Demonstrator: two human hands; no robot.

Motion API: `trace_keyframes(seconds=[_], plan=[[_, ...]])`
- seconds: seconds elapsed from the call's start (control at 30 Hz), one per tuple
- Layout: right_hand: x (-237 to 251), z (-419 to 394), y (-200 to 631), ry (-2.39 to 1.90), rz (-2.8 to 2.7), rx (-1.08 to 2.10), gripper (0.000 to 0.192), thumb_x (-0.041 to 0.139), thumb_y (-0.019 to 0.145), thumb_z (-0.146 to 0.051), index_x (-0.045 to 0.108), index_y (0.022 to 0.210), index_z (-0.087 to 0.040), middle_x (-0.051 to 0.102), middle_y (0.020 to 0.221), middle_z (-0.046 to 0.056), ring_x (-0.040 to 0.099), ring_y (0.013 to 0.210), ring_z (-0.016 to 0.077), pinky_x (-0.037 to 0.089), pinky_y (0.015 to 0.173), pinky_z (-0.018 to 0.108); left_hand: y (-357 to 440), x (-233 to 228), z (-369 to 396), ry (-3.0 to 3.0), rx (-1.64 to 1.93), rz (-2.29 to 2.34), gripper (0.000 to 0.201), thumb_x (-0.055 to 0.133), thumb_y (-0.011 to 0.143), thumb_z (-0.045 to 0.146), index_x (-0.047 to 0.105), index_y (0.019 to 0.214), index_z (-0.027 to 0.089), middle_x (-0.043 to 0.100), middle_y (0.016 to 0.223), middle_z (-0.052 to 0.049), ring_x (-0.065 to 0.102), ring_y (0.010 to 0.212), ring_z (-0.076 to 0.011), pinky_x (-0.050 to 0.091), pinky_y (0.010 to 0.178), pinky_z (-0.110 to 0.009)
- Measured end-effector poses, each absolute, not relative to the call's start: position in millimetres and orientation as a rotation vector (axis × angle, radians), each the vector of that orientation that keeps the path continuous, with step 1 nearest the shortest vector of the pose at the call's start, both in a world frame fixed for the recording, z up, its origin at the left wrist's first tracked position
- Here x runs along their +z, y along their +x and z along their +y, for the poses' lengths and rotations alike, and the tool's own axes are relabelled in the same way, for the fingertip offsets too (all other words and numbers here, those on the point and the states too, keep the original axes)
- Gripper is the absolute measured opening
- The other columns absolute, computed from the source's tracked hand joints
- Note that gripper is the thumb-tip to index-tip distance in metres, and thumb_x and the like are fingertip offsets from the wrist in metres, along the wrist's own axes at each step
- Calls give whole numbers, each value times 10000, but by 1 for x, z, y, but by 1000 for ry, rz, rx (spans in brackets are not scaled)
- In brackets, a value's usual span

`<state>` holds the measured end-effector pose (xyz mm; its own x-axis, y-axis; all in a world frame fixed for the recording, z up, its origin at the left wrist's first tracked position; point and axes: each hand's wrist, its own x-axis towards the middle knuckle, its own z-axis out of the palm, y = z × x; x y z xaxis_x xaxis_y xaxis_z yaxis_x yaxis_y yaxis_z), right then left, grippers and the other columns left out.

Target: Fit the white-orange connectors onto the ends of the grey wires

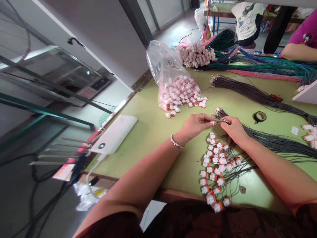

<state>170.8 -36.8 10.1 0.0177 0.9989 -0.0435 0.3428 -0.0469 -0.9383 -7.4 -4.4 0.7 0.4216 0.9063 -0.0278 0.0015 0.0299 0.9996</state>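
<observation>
My left hand (198, 125) pinches a small white and orange connector housing (213, 123) between thumb and fingertips. Facing it, my right hand (232, 129) is closed on a dark wire at its terminal end; the exact tip is too small to make out. Just behind the hands lie the metal-tipped ends of a bundle of dark wires (267, 138), which runs off to the right. Nearer to me, several wires fitted with white and orange connectors (215, 160) lie spread on the green table (148, 132).
A clear plastic bag (173, 76) spills loose connectors at the back. Beyond are a second dark wire bundle (242, 89), coloured wires (260, 67), and black tape (260, 117). A white power strip-like box (114, 134) lies left. A co-worker's arm (299, 49) shows at the far right.
</observation>
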Motion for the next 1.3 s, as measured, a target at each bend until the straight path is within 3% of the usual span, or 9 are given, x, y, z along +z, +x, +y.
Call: trace_keyframes(seconds=[0.77, 1.3], plan=[[8, -36, 170, -1487, -1377, 1029, 144, 544, 620, -312, 562, 656, -174, 501, 582, -37, 404, 563, 108, 322, 543, 246, 5, -10, -6, 1118, 872, 835, 301, 826, 597, 273, 717, 829, 115, 725, 782, -52, 635, 703, -116, 519, 761, -296], [6, -37, 166, -1526, -1421, 975, 138, 525, 602, -306, 565, 631, -177, 524, 569, -23, 413, 546, 113, 332, 537, 255, 5, -6, -10, 1185, 846, 890, 205, 777, 650, 205, 730, 834, 127, 729, 799, -56, 637, 709, -124, 524, 767, -303]])
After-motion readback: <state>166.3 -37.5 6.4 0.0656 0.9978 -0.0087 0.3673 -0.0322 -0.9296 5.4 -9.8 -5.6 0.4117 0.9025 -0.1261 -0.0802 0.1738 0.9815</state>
